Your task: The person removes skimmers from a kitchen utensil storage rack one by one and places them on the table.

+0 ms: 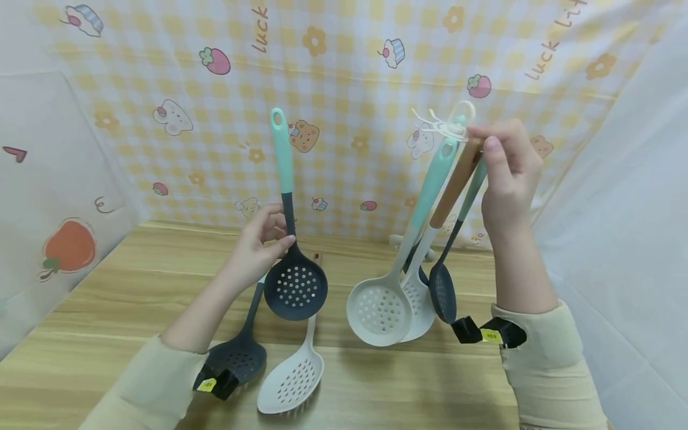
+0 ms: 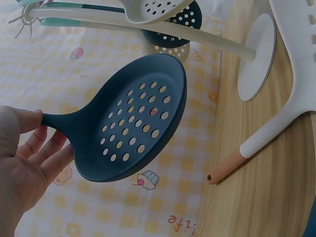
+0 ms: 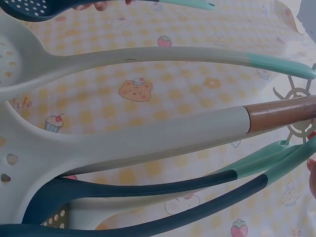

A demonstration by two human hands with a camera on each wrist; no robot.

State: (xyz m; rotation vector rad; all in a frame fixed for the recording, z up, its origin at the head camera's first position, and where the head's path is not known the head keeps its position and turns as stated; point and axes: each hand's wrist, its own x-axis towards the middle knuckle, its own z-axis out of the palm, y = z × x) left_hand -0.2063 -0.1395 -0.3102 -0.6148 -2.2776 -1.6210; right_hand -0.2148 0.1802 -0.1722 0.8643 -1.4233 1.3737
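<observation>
My left hand [image 1: 263,239] grips the neck of a dark blue skimmer [image 1: 295,288], its mint handle pointing up in the head view. In the left wrist view, that skimmer [image 2: 133,118] fills the middle, its round bowl pierced by several holes. My right hand [image 1: 510,170] is up at the white hook rack [image 1: 443,126], pinching the top of the brown handle [image 1: 457,179] of a white skimmer [image 3: 163,140]. In front of it hangs a white skimmer with a mint handle [image 1: 380,312]. To its right hangs a smaller dark perforated utensil [image 1: 442,292].
On the wooden table [image 1: 107,298] lie a dark slotted turner [image 1: 239,358], partly behind my left sleeve, and a white slotted turner [image 1: 292,379] with a brown handle. The rack's pole rises from a round white base [image 2: 257,74]. A patterned cloth [image 1: 215,149] hangs behind.
</observation>
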